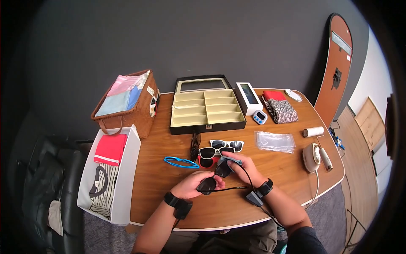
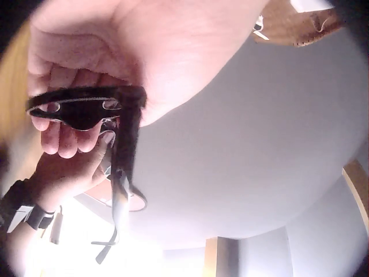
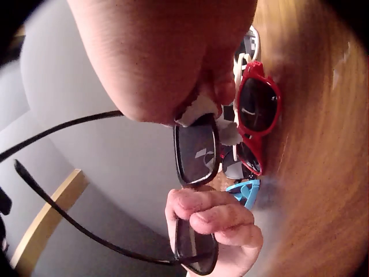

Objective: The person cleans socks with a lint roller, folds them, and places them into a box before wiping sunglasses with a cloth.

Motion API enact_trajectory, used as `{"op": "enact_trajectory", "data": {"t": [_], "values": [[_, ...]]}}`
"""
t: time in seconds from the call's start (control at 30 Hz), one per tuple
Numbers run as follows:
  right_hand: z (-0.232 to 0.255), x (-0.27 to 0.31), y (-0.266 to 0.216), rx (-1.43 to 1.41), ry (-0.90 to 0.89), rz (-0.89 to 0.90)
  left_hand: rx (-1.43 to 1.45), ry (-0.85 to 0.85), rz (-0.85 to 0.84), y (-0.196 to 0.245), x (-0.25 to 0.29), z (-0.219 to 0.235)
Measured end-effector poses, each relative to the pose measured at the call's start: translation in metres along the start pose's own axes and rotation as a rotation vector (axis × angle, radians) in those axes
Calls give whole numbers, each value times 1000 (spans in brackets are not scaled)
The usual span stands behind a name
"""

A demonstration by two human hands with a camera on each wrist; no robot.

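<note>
Black sunglasses [image 3: 197, 153] are held between both hands, their temples unfolded toward the person. My left hand [image 1: 191, 184] grips one end, fingers curled around the lens in the right wrist view. My right hand [image 1: 246, 167] pinches a small grey-blue cloth [image 1: 232, 160] against the other lens. Just beyond the hands lie red sunglasses [image 3: 259, 107], a cream-framed pair [image 1: 207, 153], a white pair [image 1: 239, 146], folded black glasses [image 1: 195, 146] and a blue pair [image 1: 182, 159].
Behind stands an open glasses case [image 1: 208, 126] with cream compartments. A wicker basket [image 1: 141, 112] and white box [image 1: 132, 169] of clothes are at left. To the right are plastic sleeves [image 1: 275, 142], a timer [image 1: 260, 117], a lint roller [image 1: 313, 132] and a handheld steamer [image 1: 311, 158].
</note>
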State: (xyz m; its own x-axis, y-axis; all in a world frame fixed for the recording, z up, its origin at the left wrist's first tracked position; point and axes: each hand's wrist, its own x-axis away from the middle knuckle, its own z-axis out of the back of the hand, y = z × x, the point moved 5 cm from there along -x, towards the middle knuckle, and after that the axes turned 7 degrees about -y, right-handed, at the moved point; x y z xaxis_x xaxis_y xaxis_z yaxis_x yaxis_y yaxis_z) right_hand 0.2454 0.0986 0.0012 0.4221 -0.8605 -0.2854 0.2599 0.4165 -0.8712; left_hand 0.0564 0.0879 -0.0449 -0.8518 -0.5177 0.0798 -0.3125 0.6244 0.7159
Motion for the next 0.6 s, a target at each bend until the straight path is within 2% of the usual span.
{"op": "enact_trajectory", "data": {"t": [0.03,0.07,0.13,0.17,0.2,0.3,0.4,0.43,0.47,0.53,0.6], "values": [[0,-1,-8,88,143,98,11,-12,4,-2,-1,0],[-3,-2,-8,88,143,97,12,-12,4,-2,-1,-1],[-4,3,13,-354,285,-138,-25,29,-16,0,-3,-1],[-5,1,28,-458,355,-94,-25,29,-17,0,-4,-2],[-5,1,34,-459,352,-99,16,35,-53,0,-5,-2],[3,8,33,-395,498,-54,85,70,-113,-5,-8,3],[4,14,28,-366,524,5,120,135,-145,-5,-8,4],[0,14,25,-236,446,-45,149,126,-144,-6,-9,4],[-2,11,7,82,335,97,179,117,-141,-8,-9,5],[-21,8,-3,266,154,230,175,104,-149,-11,-10,9],[-24,10,-3,250,99,203,172,91,-158,-14,-12,14]]}}
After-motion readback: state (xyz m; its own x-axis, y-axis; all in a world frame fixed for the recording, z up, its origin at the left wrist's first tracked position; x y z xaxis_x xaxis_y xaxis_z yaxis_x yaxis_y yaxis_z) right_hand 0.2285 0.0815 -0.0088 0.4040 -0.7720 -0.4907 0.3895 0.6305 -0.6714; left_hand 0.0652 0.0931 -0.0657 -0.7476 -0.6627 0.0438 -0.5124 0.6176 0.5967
